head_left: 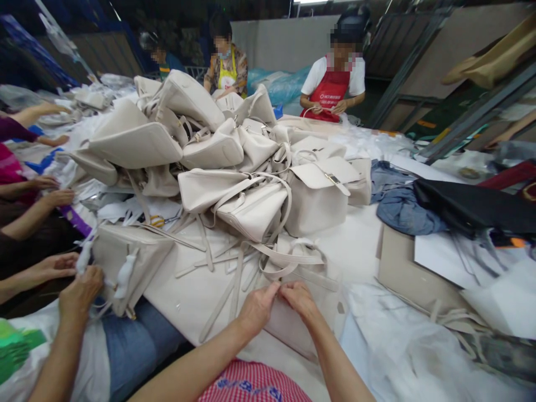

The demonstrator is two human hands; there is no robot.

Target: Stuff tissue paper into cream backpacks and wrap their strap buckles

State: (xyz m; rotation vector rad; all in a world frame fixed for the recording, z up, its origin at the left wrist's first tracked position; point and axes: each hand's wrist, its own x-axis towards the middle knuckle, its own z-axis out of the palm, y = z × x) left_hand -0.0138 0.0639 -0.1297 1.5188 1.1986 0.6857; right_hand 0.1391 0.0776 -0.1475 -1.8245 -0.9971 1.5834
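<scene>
Table (pixel 173 286): the surface is heaped across its middle with a pile of bags (pixel 209 153).
Beige bag (pixel 288 328): laid at the surface's near edge.
Grip: left hand (pixel 260 304) and right hand (pixel 300 297) are held fingertips together over this bag; whether anything is clamped cannot be told.

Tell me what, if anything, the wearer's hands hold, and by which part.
The left hand and right hand appear to pinch the pale bag near its looped strap; exactly which part is hidden.
</scene>
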